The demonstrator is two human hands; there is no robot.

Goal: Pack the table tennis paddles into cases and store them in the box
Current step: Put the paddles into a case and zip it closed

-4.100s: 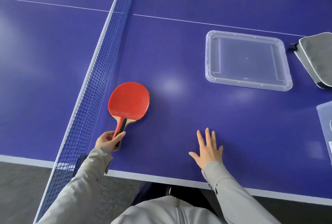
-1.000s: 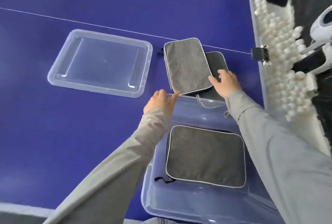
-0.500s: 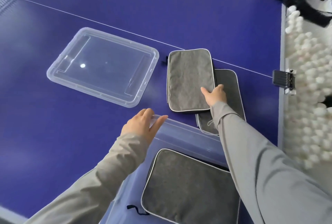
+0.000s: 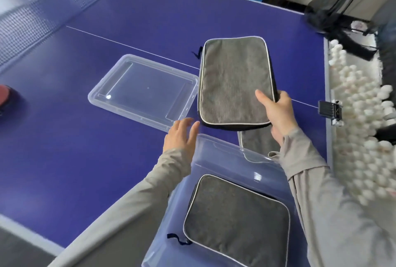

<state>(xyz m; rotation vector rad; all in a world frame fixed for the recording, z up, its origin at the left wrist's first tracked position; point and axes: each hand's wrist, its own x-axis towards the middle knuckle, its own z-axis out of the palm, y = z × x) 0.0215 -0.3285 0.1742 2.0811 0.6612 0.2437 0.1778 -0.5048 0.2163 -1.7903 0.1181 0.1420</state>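
Fingers [image 4: 262, 98] of the right hand [image 4: 278, 114] clamp the near right corner of a grey paddle case [image 4: 234, 82], thumb on its top face and the rest curled under its edge. The case is lifted and tilted above the tabletop [image 4: 64, 149], its far end higher, with a dark zipper pull showing at its far left corner. Under the right wrist lies a second grey case [image 4: 257, 141], flat on the tabletop and mostly hidden.

The left hand [image 4: 182, 136] is spread wide and holds nothing; it hovers just left of the lifted case's near edge, above the far left corner of the clear plastic box [image 4: 218, 151]. That box sits at the near edge of the tabletop, between the two sleeves, and holds one packed grey case [image 4: 235, 228] lying flat on its bottom, a dark pull cord at its left side.

Left of the lifted case, the clear lid [image 4: 143, 91] lies on the tabletop, nothing in it. A red paddle [image 4: 5, 95] shows partly at the left edge of the view, near the net [image 4: 32, 14]. Beyond the right edge of the tabletop, a mass of white balls [image 4: 360, 138] fills a tray.
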